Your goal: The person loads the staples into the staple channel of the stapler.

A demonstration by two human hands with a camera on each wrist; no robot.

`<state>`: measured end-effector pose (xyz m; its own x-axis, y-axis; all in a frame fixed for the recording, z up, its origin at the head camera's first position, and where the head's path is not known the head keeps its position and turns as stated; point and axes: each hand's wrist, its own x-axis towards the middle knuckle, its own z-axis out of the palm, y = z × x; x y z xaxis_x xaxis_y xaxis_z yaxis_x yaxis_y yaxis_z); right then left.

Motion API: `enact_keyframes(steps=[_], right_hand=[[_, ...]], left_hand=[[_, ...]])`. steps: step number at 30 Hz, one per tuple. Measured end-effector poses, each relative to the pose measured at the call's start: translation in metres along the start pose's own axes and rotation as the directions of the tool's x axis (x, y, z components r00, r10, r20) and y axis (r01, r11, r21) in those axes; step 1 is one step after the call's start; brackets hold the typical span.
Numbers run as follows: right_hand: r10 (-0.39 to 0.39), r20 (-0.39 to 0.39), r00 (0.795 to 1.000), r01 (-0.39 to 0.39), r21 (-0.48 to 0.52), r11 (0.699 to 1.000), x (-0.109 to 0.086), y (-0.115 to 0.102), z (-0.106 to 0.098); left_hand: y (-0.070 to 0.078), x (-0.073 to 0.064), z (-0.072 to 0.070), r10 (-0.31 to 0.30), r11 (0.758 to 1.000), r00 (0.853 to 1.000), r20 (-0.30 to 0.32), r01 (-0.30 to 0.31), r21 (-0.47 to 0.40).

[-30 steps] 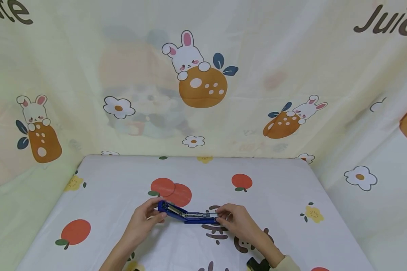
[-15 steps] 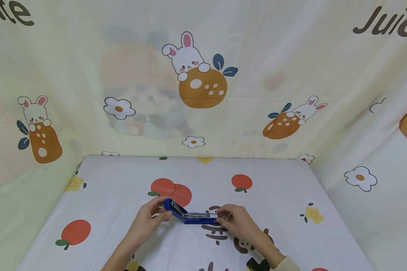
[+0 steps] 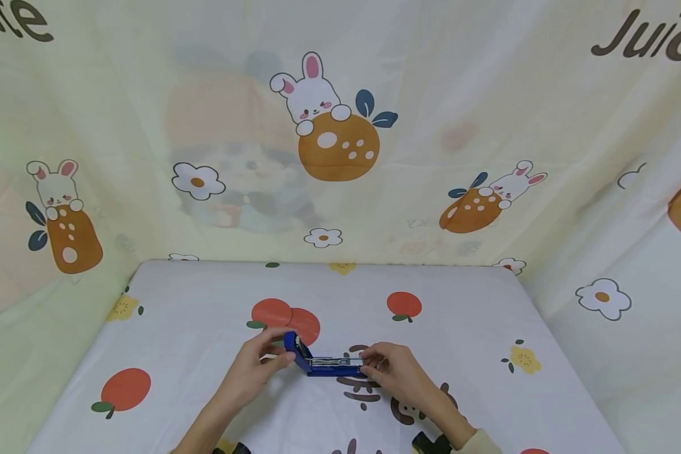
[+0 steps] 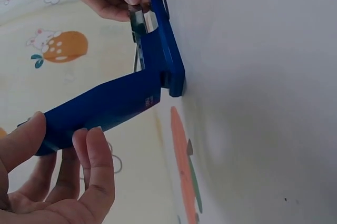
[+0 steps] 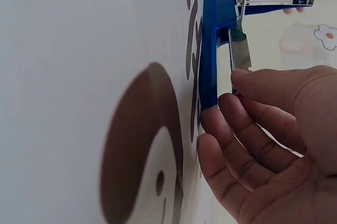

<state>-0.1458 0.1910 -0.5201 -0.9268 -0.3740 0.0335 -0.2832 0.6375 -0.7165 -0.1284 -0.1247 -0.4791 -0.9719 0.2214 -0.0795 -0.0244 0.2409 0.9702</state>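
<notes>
A blue plastic stapler with a metal staple channel is seen opened on the desk, near the middle of the near edge. Its base is laid flat on the white fruit-print cloth; the top cover is swung up and back at the left end, about upright in the wrist views. The raised cover is gripped by the left hand, thumb on one side and fingers curled on the other. The right end of the base and the metal channel are pinched by the right hand, fingertips curled round the front edge.

Risks, as judged: the hinge could be overstrained if the cover is pushed further back. If the left grip slips, the cover could snap down onto the right fingertips at the channel. The base could skid on the loose cloth if the pinch is relaxed. Whether staples are loaded cannot be told.

Behind the desk, a cream curtain printed with rabbits and oranges is hung on the far and side walls.
</notes>
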Motion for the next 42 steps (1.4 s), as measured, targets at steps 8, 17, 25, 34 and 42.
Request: enact_keyframes(steps=[8,17,25,34,42], right_hand=[[-0.018,0.008,1.0,0.018,0.003,1.0,0.0,-0.001,-0.001],[-0.021,-0.003,1.0,0.021,-0.001,1.0,0.0,0.0,0.0],[-0.013,0.004,1.0,0.013,0.015,1.0,0.0,0.001,0.0],[-0.015,0.012,1.0,0.015,0.012,1.0,0.001,0.002,-0.001],[-0.003,0.025,1.0,0.002,0.01,1.0,0.002,0.0,-0.002]], left_hand=[[0.005,0.002,0.005,0.007,1.0,1.0,0.001,-0.007,0.021],[0.012,0.003,0.009,0.029,0.998,1.0,0.011,-0.029,0.056],[0.012,0.007,0.013,0.05,0.996,0.999,0.015,-0.051,0.075],[0.011,0.012,0.023,0.055,0.995,0.998,0.02,-0.056,0.085],[0.01,0.016,0.028,0.058,0.995,0.998,0.031,-0.06,0.085]])
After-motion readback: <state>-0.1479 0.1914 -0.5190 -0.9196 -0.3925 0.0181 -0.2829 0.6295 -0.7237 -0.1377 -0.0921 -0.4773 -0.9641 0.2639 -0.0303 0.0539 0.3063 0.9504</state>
